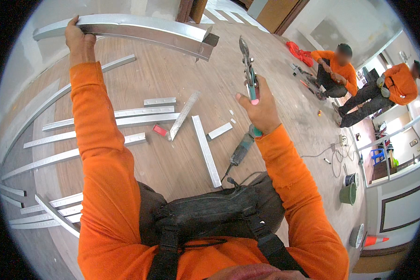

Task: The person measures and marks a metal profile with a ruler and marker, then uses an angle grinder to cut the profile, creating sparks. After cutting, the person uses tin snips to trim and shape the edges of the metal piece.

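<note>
My left hand point(80, 43), raised at the upper left, is wrapped round a long silvery metal channel point(144, 29). The channel runs rightward from it, and its right end has a bent, dark flap. In my right hand point(262, 108) is a pair of tin snips point(248, 70), blades pointing up and away from me; the snips stand apart from the channel. Below that hand an angle grinder point(240, 151) with a cord lies on the floor. Between my arms lie a try square point(184, 116) with a red stock, a short metal piece point(220, 131) and a longer strip point(206, 151).
Several cut metal channels point(51, 161) cover the floor at the left. One co-worker point(338, 70) crouches at the right, another point(392, 91) beside them. Red cloth point(299, 53), coiled cable point(336, 156), a green bucket point(347, 193) and an orange cone point(374, 240) are also there.
</note>
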Demonstrator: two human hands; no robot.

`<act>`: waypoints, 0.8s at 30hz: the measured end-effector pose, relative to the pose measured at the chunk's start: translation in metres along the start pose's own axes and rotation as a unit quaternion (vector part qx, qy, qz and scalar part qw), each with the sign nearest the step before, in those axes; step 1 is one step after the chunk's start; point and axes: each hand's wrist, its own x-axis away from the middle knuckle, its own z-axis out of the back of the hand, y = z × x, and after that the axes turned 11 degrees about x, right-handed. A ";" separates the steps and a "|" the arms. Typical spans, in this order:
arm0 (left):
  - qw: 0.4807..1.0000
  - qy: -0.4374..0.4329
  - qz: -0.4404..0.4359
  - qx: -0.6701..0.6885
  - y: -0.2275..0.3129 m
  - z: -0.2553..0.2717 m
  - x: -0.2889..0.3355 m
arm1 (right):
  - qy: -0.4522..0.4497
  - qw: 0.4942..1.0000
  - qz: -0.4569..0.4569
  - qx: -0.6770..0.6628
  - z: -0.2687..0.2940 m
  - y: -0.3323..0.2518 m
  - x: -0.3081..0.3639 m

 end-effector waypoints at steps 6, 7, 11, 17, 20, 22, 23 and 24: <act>0.990 0.123 -0.012 -0.075 -0.032 -0.025 0.042 | 0.034 0.998 0.038 0.039 -0.002 -0.021 0.005; 0.989 0.129 -0.012 -0.070 -0.034 -0.024 0.042 | 0.034 0.998 0.034 0.036 -0.001 -0.026 0.005; 0.988 0.149 -0.018 -0.041 -0.044 -0.027 0.049 | 0.044 0.998 0.017 0.031 -0.002 -0.038 0.005; 0.988 0.153 -0.008 -0.033 -0.040 -0.030 0.049 | 0.047 0.998 0.012 0.046 -0.007 -0.044 0.001; 0.987 0.154 -0.012 -0.038 -0.042 -0.030 0.050 | 0.031 0.998 0.003 0.053 -0.006 -0.050 0.000; 0.987 0.154 -0.014 -0.040 -0.042 -0.033 0.052 | 0.021 0.999 -0.009 0.049 -0.006 -0.053 0.000; 0.986 0.158 -0.015 -0.049 -0.042 -0.034 0.055 | 0.018 0.999 -0.015 0.043 -0.006 -0.053 0.000; 0.985 0.162 -0.015 -0.058 -0.043 -0.035 0.057 | 0.016 0.999 -0.021 0.037 -0.005 -0.054 0.001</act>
